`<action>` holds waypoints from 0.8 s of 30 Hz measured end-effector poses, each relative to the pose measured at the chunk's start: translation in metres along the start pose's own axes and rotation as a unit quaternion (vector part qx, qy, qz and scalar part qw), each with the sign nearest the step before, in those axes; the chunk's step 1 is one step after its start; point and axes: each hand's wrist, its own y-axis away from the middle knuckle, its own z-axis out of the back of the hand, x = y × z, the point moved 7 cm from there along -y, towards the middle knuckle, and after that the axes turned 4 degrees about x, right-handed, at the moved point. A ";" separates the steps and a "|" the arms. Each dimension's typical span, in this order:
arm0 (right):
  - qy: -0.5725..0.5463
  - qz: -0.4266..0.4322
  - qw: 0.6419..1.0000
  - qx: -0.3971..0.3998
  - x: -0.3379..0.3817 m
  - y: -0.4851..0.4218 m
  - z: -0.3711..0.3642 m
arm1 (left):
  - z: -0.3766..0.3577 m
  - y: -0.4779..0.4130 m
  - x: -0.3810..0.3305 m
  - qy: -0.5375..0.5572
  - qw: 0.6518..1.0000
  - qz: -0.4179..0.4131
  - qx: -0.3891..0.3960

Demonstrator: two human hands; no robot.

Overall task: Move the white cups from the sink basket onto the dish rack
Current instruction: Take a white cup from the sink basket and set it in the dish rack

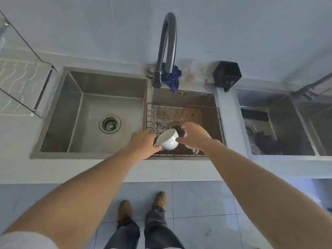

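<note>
A white cup (168,141) is tilted, mouth up and to the left, above the near left corner of the wire sink basket (183,105). My left hand (143,143) grips it from the left. My right hand (195,135) reaches down into the basket just to the right, with its thumb tip against that cup. Its fingers curl over a second white cup (193,149), which is mostly hidden beneath the hand. The dish rack (21,83), with wavy white wires and a clear frame, stands on the counter at the far left.
The basket sits in the small right basin. A large steel basin with a drain (109,124) lies between it and the rack. A tall faucet (168,45), a blue cloth (171,78) and a black box (227,74) stand behind. Another sink (280,130) is at the right.
</note>
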 end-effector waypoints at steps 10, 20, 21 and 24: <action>0.123 0.059 0.981 0.138 0.001 -0.048 -0.021 | -0.034 -0.013 -0.024 -0.057 0.998 0.000 -0.042; 0.085 0.069 0.979 0.174 0.000 -0.072 -0.042 | -0.037 -0.021 -0.026 -0.041 0.997 0.023 -0.062; 0.080 0.071 0.979 0.173 0.000 -0.074 -0.043 | -0.038 -0.021 -0.027 -0.037 0.997 0.023 -0.065; 0.072 0.074 0.981 0.166 0.001 -0.076 -0.043 | -0.039 -0.022 -0.028 -0.028 0.997 0.019 -0.073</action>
